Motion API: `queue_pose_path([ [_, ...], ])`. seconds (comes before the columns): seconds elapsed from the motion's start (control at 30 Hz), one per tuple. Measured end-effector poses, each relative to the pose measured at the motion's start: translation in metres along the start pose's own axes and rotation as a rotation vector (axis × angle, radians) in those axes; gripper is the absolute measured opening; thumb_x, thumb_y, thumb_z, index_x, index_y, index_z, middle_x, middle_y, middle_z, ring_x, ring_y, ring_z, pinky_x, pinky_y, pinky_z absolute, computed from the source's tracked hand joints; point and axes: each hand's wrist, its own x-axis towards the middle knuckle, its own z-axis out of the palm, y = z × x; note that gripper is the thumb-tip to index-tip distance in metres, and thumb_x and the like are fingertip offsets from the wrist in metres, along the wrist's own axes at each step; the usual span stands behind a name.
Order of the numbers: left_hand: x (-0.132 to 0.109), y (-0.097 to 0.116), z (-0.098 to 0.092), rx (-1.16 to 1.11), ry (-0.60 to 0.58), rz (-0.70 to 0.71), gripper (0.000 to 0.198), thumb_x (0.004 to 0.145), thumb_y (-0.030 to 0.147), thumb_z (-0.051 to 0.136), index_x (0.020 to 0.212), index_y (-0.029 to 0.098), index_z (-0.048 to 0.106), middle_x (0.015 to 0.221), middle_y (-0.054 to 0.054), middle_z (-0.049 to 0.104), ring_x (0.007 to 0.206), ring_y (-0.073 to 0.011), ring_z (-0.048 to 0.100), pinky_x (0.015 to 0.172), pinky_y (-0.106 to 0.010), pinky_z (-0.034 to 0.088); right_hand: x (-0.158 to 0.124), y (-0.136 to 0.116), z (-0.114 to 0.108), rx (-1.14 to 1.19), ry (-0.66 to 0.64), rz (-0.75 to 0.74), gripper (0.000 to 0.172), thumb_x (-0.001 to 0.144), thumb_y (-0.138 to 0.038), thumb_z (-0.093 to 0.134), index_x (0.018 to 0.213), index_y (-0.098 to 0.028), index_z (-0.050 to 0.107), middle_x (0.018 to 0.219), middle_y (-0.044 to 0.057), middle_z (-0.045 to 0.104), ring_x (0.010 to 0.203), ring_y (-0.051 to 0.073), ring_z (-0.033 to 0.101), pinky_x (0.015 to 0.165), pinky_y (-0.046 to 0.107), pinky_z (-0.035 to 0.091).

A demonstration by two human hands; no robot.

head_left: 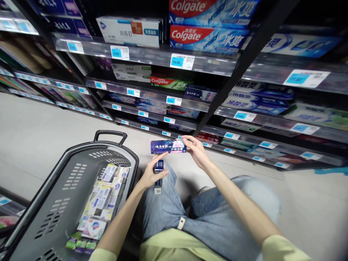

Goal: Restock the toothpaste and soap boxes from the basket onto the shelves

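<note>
My right hand (194, 150) pinches the right end of a dark blue and pink toothpaste box (169, 146), held level above my knees. Beneath it, my left hand (152, 174) has its thumb across a second narrow dark blue box (158, 165), which points toward me over my thigh. A finger of that hand reaches up to the lower edge of the toothpaste box. On my left stands a grey shopping basket (72, 172); white and yellow soap packs (101, 197) and several small green and purple packs (81, 244) lie inside.
Ahead rises a shelf unit with stacked Colgate boxes (205, 38), white toothpaste boxes (130, 32) and price tags (182, 61). A black upright (231, 83) divides its bays. Pale floor tiles (54, 119) lie between basket and shelves.
</note>
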Motion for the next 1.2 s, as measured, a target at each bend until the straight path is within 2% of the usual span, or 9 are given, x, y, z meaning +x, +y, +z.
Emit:
queue_pose_path([
  [0.3, 0.0004, -0.0003, -0.0003, 0.003, -0.003, -0.002, 0.075, 0.082, 0.037, 0.078, 0.148, 0.017, 0.049, 0.083, -0.001, 0.064, 0.072, -0.0165, 0.059, 0.074, -0.031, 0.049, -0.0007, -0.0016, 0.0014, -0.002, -0.001, 0.003, 0.034, 0.08, -0.05, 0.079, 0.104, -0.027, 0.071, 0.106, 0.004, 0.078, 0.093, 0.023, 0.071, 0.072, 0.03, 0.052],
  [0.53, -0.0004, -0.0053, -0.0016, 0.028, -0.001, 0.021, 0.065, 0.082, 0.037, 0.077, 0.14, 0.016, 0.056, 0.083, -0.002, 0.065, 0.075, -0.0173, 0.06, 0.078, -0.032, 0.049, -0.0001, -0.0013, -0.0008, -0.007, -0.003, 0.003, 0.032, 0.082, -0.049, 0.078, 0.105, -0.027, 0.072, 0.109, 0.004, 0.078, 0.094, 0.022, 0.071, 0.069, 0.028, 0.05],
  [0.8, -0.001, -0.0084, -0.0029, 0.06, -0.003, 0.031, 0.068, 0.083, 0.037, 0.078, 0.144, 0.018, 0.054, 0.086, -0.003, 0.066, 0.081, -0.0199, 0.061, 0.083, -0.035, 0.049, -0.0007, -0.002, -0.0013, 0.0, -0.014, 0.007, 0.03, 0.081, -0.048, 0.079, 0.104, -0.029, 0.073, 0.11, 0.003, 0.078, 0.097, 0.023, 0.071, 0.071, 0.029, 0.05],
  [1.2, -0.0004, -0.0061, -0.0021, 0.042, 0.001, 0.022, 0.072, 0.082, 0.037, 0.078, 0.147, 0.018, 0.052, 0.083, -0.001, 0.066, 0.078, -0.0178, 0.059, 0.082, -0.033, 0.049, -0.0005, -0.0009, -0.0016, 0.005, -0.013, 0.006, 0.03, 0.082, -0.047, 0.079, 0.104, -0.028, 0.073, 0.112, 0.004, 0.078, 0.098, 0.023, 0.07, 0.072, 0.028, 0.049],
])
